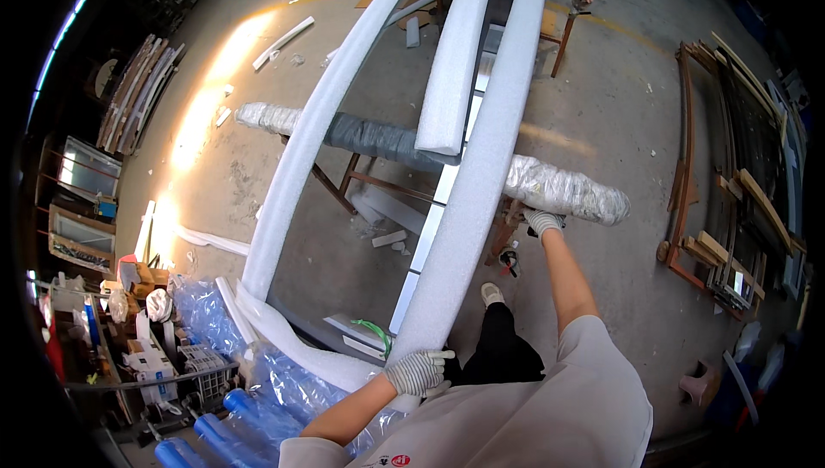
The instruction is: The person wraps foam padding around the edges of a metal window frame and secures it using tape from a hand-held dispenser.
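A long frame edged in white foam [468,236] stretches away from me across a padded trestle bar [567,189] wrapped in clear film. My left hand [418,373], in a striped knit glove, is closed over the foam at the near right corner, its index finger pointing right. My right hand [543,222], gloved too, is down beside the bar's right end, near the rusty trestle leg [505,232]. Its fingers look curled; what they hold is hidden. Inside the frame lies a loose foam-covered length [455,64]. A green strap [375,333] lies near the close end.
Blue rolls [225,434] and clear plastic film [206,318] crowd the near left, beside a cluttered cart [163,373]. On the right stands a rusty rack [683,167] holding boards and frames. Foam scraps [284,42] are scattered over the concrete floor [601,107].
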The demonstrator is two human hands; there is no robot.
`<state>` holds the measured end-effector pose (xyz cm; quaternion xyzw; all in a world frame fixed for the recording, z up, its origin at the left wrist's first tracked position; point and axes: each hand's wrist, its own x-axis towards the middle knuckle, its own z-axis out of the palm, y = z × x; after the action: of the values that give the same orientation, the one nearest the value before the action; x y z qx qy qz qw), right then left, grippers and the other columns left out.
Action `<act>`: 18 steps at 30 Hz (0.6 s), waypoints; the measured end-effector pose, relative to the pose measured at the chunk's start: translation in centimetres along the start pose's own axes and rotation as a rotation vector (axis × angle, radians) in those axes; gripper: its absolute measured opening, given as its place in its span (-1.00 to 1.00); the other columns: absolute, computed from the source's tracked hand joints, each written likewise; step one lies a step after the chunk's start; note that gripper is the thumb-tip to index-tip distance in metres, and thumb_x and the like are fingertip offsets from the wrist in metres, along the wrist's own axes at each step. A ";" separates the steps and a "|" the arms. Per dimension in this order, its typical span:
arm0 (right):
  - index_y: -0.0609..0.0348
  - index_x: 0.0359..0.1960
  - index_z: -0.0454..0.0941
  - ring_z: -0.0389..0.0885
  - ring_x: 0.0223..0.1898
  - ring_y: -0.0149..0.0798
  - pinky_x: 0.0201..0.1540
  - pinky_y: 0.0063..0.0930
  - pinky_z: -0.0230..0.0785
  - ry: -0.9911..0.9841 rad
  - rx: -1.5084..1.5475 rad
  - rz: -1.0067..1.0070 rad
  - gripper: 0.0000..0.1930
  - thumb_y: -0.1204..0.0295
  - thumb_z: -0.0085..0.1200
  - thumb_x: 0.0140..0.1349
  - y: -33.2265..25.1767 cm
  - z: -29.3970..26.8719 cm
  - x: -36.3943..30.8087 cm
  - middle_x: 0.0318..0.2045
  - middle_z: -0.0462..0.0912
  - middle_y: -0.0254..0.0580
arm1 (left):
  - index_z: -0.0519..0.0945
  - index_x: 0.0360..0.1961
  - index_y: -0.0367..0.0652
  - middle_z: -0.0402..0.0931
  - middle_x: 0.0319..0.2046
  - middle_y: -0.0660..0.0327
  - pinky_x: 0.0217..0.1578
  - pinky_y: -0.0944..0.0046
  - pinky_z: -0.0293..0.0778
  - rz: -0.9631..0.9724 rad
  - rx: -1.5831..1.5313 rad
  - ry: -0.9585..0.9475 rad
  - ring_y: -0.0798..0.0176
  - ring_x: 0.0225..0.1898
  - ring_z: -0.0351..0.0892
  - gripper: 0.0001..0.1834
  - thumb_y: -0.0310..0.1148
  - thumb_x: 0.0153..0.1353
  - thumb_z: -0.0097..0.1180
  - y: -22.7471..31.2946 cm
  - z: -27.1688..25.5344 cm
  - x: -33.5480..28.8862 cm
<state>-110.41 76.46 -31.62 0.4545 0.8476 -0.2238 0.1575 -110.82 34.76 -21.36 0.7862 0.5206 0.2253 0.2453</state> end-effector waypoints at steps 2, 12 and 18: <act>-0.12 0.36 -0.08 -0.26 0.39 -0.05 0.40 -0.22 -0.40 0.123 0.051 -0.099 -0.25 -0.10 -0.20 0.18 1.6 3.3 2.5 0.38 -0.15 -0.16 | 0.37 -0.89 -0.10 0.25 -0.83 0.26 0.21 0.21 0.23 -0.020 0.010 -0.012 0.23 -0.62 0.34 -0.62 -0.28 0.01 0.05 0.4 0.1 -0.2; -0.05 0.33 0.00 -0.18 0.37 0.03 0.39 -0.16 -0.28 0.031 -0.051 -0.139 -0.14 0.00 0.10 0.00 3.9 2.1 0.0 0.35 -0.07 -0.01 | 0.44 -0.87 -0.04 0.30 -0.82 0.31 0.17 0.25 0.26 -0.048 0.110 -0.130 0.25 -0.63 0.36 -0.66 -0.24 0.00 0.00 0.3 -1.9 1.6; -0.09 0.35 -0.05 -0.23 0.38 -0.01 0.39 -0.18 -0.29 0.021 0.035 -0.034 -0.11 -0.08 0.04 0.00 0.1 -0.2 1.7 0.37 -0.14 -0.08 | 0.37 -0.89 -0.06 0.26 -0.82 0.28 0.12 0.28 0.31 -0.164 0.113 -0.139 0.25 -0.61 0.36 -0.64 -0.23 -0.04 0.07 1.1 -1.1 1.5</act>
<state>-111.23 77.78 -32.30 0.4452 0.8528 -0.2364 0.1369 -110.18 35.89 -19.65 0.7671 0.5769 0.1198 0.2538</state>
